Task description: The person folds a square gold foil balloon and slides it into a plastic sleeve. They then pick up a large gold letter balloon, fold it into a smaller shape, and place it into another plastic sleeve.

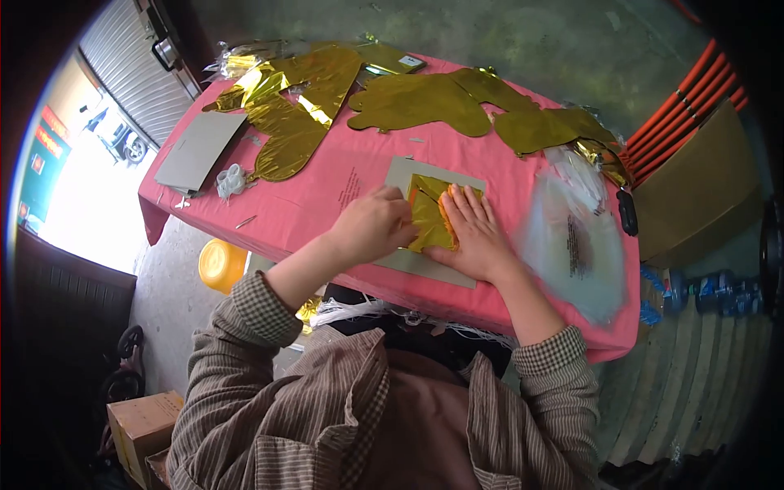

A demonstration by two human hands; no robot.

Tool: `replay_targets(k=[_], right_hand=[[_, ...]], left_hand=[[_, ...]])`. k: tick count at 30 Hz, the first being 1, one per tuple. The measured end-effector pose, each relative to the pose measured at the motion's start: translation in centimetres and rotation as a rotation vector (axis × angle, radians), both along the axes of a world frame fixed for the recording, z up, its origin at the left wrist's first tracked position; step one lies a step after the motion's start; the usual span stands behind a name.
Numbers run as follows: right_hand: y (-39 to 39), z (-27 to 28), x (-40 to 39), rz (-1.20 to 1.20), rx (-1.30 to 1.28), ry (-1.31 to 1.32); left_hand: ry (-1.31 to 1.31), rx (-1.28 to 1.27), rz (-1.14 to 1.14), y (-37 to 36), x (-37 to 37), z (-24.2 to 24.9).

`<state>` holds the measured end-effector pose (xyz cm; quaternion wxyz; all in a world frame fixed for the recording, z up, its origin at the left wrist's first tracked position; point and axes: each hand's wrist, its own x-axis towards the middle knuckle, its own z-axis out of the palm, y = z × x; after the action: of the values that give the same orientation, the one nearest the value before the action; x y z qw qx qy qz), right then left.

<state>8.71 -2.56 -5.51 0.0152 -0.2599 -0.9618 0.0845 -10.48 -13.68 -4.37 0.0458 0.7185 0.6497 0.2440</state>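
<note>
Pressing down on a folded gold foil piece [426, 214], the right hand [477, 239] lies flat and open over its right side, with a bit of orange material [446, 219] showing beside the fingers. The left hand [371, 226] is curled, its fingers drawn together at the foil's nine o'clock edge; whether that grip has anything pinched in it, I cannot tell. The foil lies on a grey card [399, 173], near the person's side of the pink-covered table [314, 208].

Judging by how things lie, this one piece is folded down to a compact shape within the card's edges, but it is loose and has no bag around it. Three larger gold shapes, at ten o'clock [298, 140], twelve [425, 102] and one [555, 131] from the card, are spread out and unfolded. More grey cards [200, 151] sit at ten o'clock, farther out, and clear plastic bags [572, 249] lie at three.
</note>
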Motion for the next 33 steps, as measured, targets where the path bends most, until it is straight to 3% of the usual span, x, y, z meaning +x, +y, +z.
replay_targets(k=[2,3,6,9,24,33], right_hand=[[0.1,-0.1,0.0,0.007,0.006,0.005],[0.1,-0.1,0.0,0.013,0.002,0.007],[0.1,-0.1,0.2,0.011,-0.010,0.004],[0.2,0.1,0.1,0.008,-0.036,-0.020],[4.3,3.3,2.0,0.071,-0.381,-0.206],[4.4,2.2,2.7,0.086,-0.356,-0.159]], left_hand=[[-0.056,0.095,-0.177,0.3,-1.2,0.2],[-0.125,-0.008,-0.197,0.2,-1.1,0.3],[-0.159,0.069,-0.218,0.2,-0.8,0.0],[-0.020,0.005,-0.270,0.5,-1.2,-0.4],[-0.012,-0.005,-0.266,0.5,-1.2,-0.5],[-0.013,-0.041,-0.261,0.4,-1.2,0.1]])
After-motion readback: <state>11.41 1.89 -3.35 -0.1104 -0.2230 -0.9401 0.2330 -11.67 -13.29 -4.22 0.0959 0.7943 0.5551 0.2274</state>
